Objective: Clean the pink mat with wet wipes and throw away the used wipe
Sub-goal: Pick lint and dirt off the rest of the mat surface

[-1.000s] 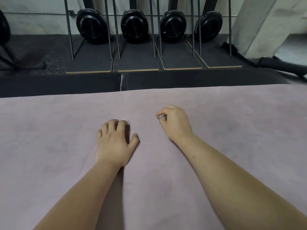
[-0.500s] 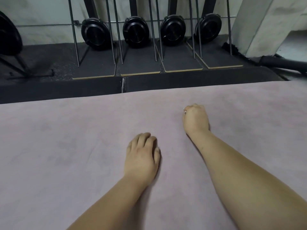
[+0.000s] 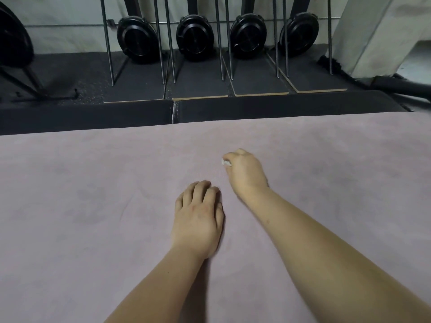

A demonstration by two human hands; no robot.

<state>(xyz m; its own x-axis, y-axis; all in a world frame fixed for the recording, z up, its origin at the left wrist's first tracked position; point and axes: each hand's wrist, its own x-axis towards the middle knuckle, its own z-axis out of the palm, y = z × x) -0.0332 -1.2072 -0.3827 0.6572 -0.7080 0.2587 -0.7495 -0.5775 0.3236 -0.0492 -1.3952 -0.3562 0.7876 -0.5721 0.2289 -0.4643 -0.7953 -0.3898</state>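
The pink mat [image 3: 93,217] filled the lower frame, its far edge running across mid-frame with bare surface left and right. The right hand [image 3: 245,173], curled, pinched a white wipe [image 3: 226,162] at centre; the left hand [image 3: 198,215] rested flat below it.

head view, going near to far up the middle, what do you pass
left hand → right hand gripping the wipe → mat far edge → pads → boards → discs → wall
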